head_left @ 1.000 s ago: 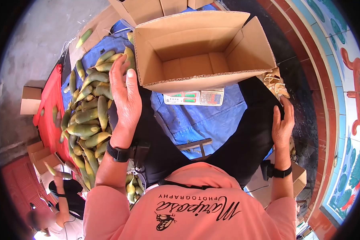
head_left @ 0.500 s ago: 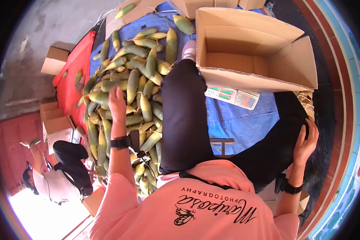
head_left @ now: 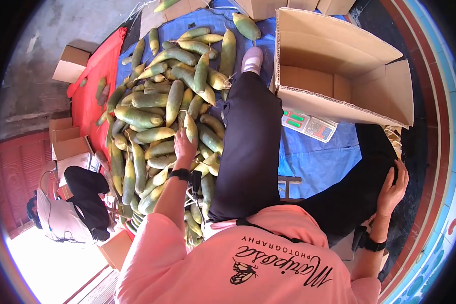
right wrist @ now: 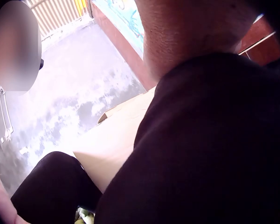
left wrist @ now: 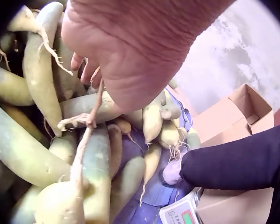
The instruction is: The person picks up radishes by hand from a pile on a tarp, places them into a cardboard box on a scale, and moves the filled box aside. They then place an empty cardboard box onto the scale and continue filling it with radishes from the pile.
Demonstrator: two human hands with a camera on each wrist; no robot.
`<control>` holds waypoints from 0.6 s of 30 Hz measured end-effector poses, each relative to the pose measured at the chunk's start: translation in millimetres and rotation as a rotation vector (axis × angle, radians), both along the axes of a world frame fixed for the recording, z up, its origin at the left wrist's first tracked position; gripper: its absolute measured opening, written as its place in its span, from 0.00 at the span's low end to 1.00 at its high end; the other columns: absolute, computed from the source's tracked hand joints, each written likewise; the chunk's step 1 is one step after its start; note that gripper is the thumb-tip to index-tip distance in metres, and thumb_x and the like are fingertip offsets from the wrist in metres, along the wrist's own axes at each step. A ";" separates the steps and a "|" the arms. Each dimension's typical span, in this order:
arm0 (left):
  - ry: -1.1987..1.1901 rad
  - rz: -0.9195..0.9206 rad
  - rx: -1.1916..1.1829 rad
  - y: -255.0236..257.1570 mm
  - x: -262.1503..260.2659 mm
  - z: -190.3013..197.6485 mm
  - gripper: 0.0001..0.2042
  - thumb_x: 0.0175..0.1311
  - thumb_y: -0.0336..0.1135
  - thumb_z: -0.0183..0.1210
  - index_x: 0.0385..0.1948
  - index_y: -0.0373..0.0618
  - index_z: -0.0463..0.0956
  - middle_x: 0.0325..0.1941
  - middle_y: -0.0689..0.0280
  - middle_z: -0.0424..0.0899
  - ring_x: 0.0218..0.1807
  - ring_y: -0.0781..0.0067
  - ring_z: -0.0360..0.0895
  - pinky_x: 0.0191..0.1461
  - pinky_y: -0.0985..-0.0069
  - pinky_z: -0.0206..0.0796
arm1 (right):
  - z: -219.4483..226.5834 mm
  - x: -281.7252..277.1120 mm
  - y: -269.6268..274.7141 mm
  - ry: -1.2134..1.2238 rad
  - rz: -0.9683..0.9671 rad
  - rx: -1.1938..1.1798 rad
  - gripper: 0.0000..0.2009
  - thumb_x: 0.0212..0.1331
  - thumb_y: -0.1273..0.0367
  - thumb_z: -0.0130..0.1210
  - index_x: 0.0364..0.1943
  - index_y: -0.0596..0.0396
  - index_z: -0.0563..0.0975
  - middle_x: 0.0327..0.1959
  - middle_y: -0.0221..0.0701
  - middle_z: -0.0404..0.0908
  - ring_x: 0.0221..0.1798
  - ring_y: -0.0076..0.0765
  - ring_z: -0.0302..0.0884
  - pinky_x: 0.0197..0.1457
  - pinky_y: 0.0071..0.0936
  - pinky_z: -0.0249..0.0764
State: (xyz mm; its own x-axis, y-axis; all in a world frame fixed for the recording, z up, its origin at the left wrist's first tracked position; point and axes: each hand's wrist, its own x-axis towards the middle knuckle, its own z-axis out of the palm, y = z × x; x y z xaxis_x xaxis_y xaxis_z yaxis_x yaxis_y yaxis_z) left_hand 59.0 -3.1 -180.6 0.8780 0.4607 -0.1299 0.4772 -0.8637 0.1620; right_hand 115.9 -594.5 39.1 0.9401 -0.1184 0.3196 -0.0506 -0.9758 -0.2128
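Note:
My left hand (head_left: pixel 186 148) is over a heap of green-and-yellow radishes, its fingers at the lower end of one radish (head_left: pixel 190 125). In the left wrist view the palm (left wrist: pixel 135 60) hides most of the fingers; I cannot tell whether they grip it. Close to that camera lies a pale radish (left wrist: pixel 60 205) with a long root. My right hand (head_left: pixel 393 186) rests on the right knee, fingers relaxed. In the right wrist view black trouser cloth (right wrist: pixel 200 140) covers much of the frame, with the wrist (right wrist: pixel 191 35) above it.
An open cardboard box (head_left: pixel 339 104) stands over a scale (head_left: pixel 309 125) with green displays, on a blue tarp (head_left: pixel 314 162). My shoe (head_left: pixel 252 60) is between heap and box. Another person (head_left: pixel 68 213) is at the left, near more boxes (head_left: pixel 71 63) and a red sheet (head_left: pixel 93 83).
The left hand has come down onto the heap, reaching a radish. The head view has swung left, so heap and box appear further right. The right hand stays on the knee.

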 end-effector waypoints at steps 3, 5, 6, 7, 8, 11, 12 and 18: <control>0.017 0.017 0.018 9.6 39.3 -0.1 0.30 0.54 0.36 0.63 0.61 0.46 0.61 0.66 0.56 0.62 0.65 0.53 0.63 0.65 0.60 0.60 | -0.4 1.9 2.4 0.005 -0.004 -0.002 0.10 0.62 0.73 0.49 0.45 0.60 0.77 0.50 0.42 0.78 0.54 0.49 0.74 0.61 0.37 0.66; 0.044 0.032 0.003 10.2 61.1 1.0 0.31 0.54 0.36 0.63 0.62 0.47 0.60 0.67 0.57 0.62 0.65 0.53 0.63 0.65 0.59 0.59 | 0.5 2.8 3.6 0.003 -0.009 -0.003 0.10 0.62 0.73 0.49 0.45 0.60 0.76 0.50 0.42 0.78 0.54 0.49 0.73 0.61 0.37 0.66; 0.074 0.048 -0.009 11.7 68.8 -2.0 0.32 0.54 0.35 0.63 0.62 0.49 0.59 0.68 0.59 0.61 0.66 0.54 0.62 0.66 0.59 0.58 | 1.3 3.4 4.7 0.011 -0.008 -0.004 0.10 0.62 0.73 0.49 0.45 0.60 0.76 0.50 0.42 0.78 0.54 0.49 0.73 0.61 0.37 0.66; 0.014 0.016 -0.021 13.9 73.3 -6.4 0.27 0.56 0.35 0.60 0.60 0.52 0.64 0.64 0.60 0.65 0.65 0.57 0.64 0.66 0.55 0.57 | 2.1 3.3 5.4 0.019 -0.007 -0.003 0.10 0.61 0.74 0.49 0.45 0.60 0.76 0.49 0.42 0.78 0.54 0.49 0.73 0.61 0.37 0.66; 0.008 0.009 -0.022 16.2 79.4 -8.8 0.27 0.56 0.35 0.60 0.60 0.52 0.64 0.64 0.60 0.65 0.65 0.57 0.64 0.66 0.55 0.57 | 3.2 4.0 6.3 0.012 -0.014 -0.004 0.10 0.61 0.74 0.49 0.45 0.60 0.76 0.49 0.42 0.78 0.54 0.49 0.73 0.61 0.37 0.66; 0.485 -0.290 0.304 8.7 92.0 10.6 0.13 0.60 0.33 0.52 0.46 0.52 0.76 0.47 0.64 0.75 0.53 0.60 0.75 0.64 0.51 0.55 | 4.0 6.0 8.9 0.025 0.003 -0.003 0.10 0.61 0.74 0.49 0.45 0.60 0.76 0.49 0.42 0.78 0.54 0.49 0.73 0.61 0.37 0.66; 0.483 -0.290 0.303 8.6 92.3 12.8 0.13 0.60 0.33 0.52 0.46 0.52 0.76 0.47 0.64 0.75 0.53 0.60 0.75 0.64 0.51 0.55 | 3.3 6.3 8.4 0.025 0.006 -0.006 0.10 0.61 0.74 0.49 0.45 0.60 0.76 0.49 0.42 0.78 0.54 0.49 0.73 0.60 0.38 0.67; 0.987 -0.545 0.491 3.4 88.2 30.8 0.13 0.61 0.39 0.55 0.47 0.55 0.81 0.51 0.67 0.82 0.53 0.62 0.79 0.59 0.51 0.58 | 5.4 7.8 10.3 0.015 0.013 -0.010 0.10 0.61 0.74 0.49 0.44 0.60 0.76 0.49 0.42 0.78 0.53 0.50 0.73 0.59 0.38 0.67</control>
State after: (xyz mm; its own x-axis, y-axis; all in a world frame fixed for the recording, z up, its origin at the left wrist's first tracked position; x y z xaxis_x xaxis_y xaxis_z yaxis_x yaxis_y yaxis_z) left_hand 147.2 0.3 -149.8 0.5947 0.2520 -0.7634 -0.2312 -0.8559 -0.4626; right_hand 123.6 -584.2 44.5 0.9463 -0.1035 0.3062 -0.0415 -0.9784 -0.2026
